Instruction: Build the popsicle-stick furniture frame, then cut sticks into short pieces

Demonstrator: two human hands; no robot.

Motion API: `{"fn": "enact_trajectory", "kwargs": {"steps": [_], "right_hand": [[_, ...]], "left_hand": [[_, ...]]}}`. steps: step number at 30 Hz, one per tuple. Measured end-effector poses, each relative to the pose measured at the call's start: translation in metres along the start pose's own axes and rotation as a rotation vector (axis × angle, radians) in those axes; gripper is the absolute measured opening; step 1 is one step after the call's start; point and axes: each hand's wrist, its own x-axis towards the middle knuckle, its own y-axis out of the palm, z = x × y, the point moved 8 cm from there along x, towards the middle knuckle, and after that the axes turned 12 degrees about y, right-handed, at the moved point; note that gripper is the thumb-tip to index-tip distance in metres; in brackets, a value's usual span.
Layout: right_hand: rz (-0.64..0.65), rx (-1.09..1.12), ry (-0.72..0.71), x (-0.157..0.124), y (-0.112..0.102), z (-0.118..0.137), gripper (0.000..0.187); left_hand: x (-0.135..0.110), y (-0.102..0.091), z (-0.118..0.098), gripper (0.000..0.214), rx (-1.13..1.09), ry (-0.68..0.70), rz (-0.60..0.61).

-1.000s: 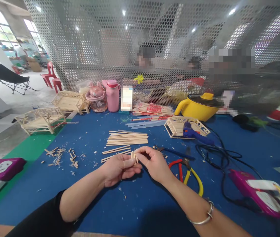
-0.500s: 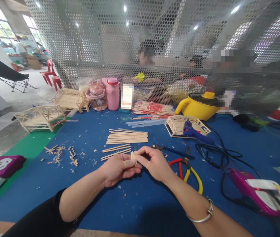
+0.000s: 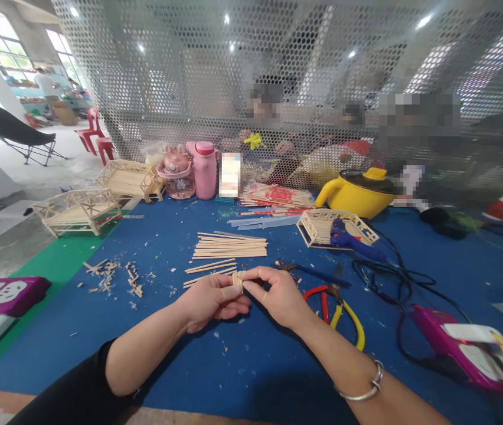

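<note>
My left hand is closed on a small bundle of short wooden sticks, pinched between thumb and fingers. Thumb and forefinger of my right hand pinch at the bundle's right side; the fingertips partly cover it. Just beyond my hands, a few loose wooden sticks lie on the blue table mat, with a row of longer wooden sticks behind them. Red-and-yellow-handled pliers rest by my right wrist, near dark-handled cutters.
Stick offcuts litter the mat at left. A blue glue gun rests on a stick-built model, its cable running right. Two more stick models stand back left. A yellow pot, pink bottle and mesh screen line the back.
Both hands stay together at the same place, with the short sticks now gathered more evenly between the fingertips. The camera view has shifted slightly.
</note>
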Motion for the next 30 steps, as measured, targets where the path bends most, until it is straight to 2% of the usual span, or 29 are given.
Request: {"fn": "enact_trajectory", "kwargs": {"steps": [4,7,9,12,16,21,24,27,30], "right_hand": [[0.011,0.058,0.023,0.0,-0.004,0.001,0.019],[0.017,0.044,-0.052,-0.001,-0.005,0.007,0.022],[0.003,0.003,-0.076,-0.001,-0.005,0.008,0.019],[-0.029,-0.034,-0.031,0.0,-0.005,0.002,0.015],[-0.05,-0.045,-0.024,0.0,-0.004,-0.001,0.013],[-0.018,0.113,0.04,0.0,-0.005,-0.001,0.023],[0.043,0.083,-0.019,-0.001,0.0,0.007,0.018],[0.021,0.029,-0.074,-0.003,-0.001,0.013,0.015],[-0.01,0.059,-0.052,-0.004,-0.004,0.012,0.017]], "left_hand": [[0.001,0.002,-0.003,0.025,-0.026,0.033,-0.001],[0.003,0.002,-0.001,0.024,-0.053,0.033,0.008],[0.004,0.001,0.0,0.022,-0.058,0.024,0.016],[0.003,0.001,-0.001,0.021,-0.046,0.025,0.022],[0.001,0.002,-0.007,0.026,0.018,0.056,0.017],[0.001,0.005,-0.011,0.035,0.087,0.118,0.046],[0.002,0.006,-0.01,0.037,0.151,0.138,0.068],[0.002,0.005,-0.01,0.038,0.193,0.157,0.07],[0.001,0.006,-0.013,0.038,0.233,0.179,0.075]]}}
